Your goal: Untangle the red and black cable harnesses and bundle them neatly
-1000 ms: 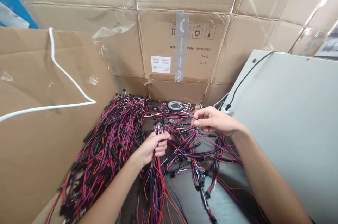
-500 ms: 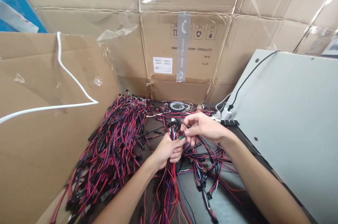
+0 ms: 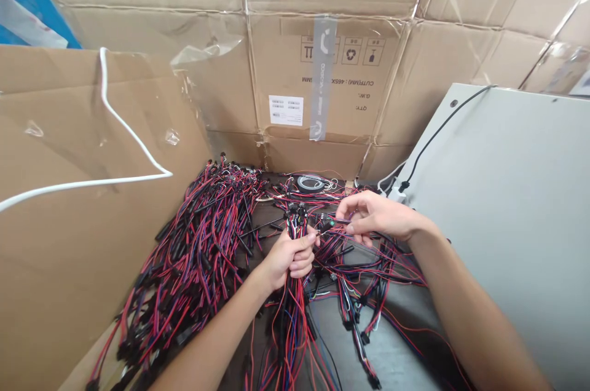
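Observation:
My left hand is closed round a bunch of red, blue and black wires, whose connector ends stick up above the fist. My right hand pinches one wire with a small green-tipped connector just to the right of that bunch. Loose wires lie under the right hand on the dark table top. A large heap of the same wires spreads to the left.
Cardboard boxes wall in the back, and a cardboard sheet with a white cable stands at the left. A grey panel with a black cable leans at the right. A roll of tape lies behind the wires.
My right hand, which had come in to the bunch half a second ago, has drawn back a little to the right with one wire. My left hand keeps its grip.

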`<state>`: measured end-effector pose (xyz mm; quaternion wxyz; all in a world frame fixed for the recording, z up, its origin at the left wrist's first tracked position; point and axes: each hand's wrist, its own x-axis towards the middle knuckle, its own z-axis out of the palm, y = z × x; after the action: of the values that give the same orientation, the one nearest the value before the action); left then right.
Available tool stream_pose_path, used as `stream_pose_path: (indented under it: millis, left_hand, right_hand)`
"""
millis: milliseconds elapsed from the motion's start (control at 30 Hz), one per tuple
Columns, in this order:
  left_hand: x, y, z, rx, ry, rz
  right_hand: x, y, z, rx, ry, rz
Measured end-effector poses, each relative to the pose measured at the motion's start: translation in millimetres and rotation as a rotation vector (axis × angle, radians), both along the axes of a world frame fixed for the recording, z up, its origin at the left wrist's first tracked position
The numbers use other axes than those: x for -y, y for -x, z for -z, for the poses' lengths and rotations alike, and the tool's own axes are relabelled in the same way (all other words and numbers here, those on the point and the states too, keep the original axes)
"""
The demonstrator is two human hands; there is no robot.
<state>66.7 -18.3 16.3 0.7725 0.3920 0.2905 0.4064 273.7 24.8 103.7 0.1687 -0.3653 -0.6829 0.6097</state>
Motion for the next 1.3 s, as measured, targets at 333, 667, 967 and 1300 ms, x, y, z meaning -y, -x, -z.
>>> stream_pose_path:
  millis: [333, 667, 967, 1300]
  left_hand:
    - [1.6, -6.2, 1.7, -0.174, -0.012, -0.119]
    - [2.3, 0.9, -1.9, -0.119, -0.022, -0.151]
    - [-0.5, 2.1, 1.4, -0.177, -0.012, -0.122]
    - [-0.8, 0.4, 2.4, 0.113, 0.040, -0.167]
  right_hand:
    - [7.3, 5.3, -3.9, -0.045, 0.026, 0.034]
    - [4.2, -1.2, -1.8, 0.149, -0.161, 0.085]
    - [-3.2, -21.0, -11.5, -0.247, -0.127, 0.298]
    - [67.6, 19.3, -25.3, -0.524, 0.338, 0.049]
